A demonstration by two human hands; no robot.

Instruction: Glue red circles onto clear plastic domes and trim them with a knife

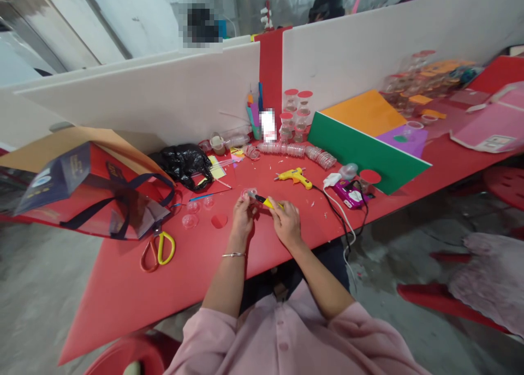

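Observation:
My left hand [243, 214] is closed on a small clear plastic lid [250, 191], holding it just above the red table [262, 255]. In my right hand [287, 222] is a yellow and black utility knife [266, 201], its dark front end pointing left against the lid. Whether the tip has gone through the plastic is too small to tell. To the left of my hands lie several more clear lids [190, 220] and a red paper disc [219, 221]. A yellow glue gun [293, 177] rests beyond my right hand.
Large scissors [159, 249] and a gift bag [102, 189] occupy the left. Behind are a black plastic bag [186, 165], stacked clear cups [289, 149] and red-topped containers [291, 113]. A green board [364, 151], a purple power strip [350, 194] and cables lie right. White partitions [164, 91] bound the back.

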